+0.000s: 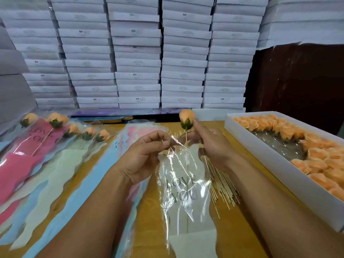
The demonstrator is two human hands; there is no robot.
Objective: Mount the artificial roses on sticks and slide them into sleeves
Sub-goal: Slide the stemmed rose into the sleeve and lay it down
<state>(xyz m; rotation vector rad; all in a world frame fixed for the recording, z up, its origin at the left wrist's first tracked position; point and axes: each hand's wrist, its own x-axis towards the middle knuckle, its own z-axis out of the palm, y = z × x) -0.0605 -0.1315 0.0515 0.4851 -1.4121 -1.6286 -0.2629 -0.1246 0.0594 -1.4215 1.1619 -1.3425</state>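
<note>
Wooden table (149, 220), white box stacks (137, 53) behind; left hand (143, 155) fingers pinch sleeve (184, 183), right hand (210, 142) pinches rose (187, 118)

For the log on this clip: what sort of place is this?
Probably a small packing workshop or stockroom. Stacked white boxes fill the back wall, an open box of orange rose heads sits on the table, and finished sleeved roses lie beside spare sleeves and loose sticks.

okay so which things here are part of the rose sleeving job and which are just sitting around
In the job: rose on its stick, clear sleeve, left hand, right hand, loose sticks, tray of roses.
Lying about: stacked white boxes.
</note>
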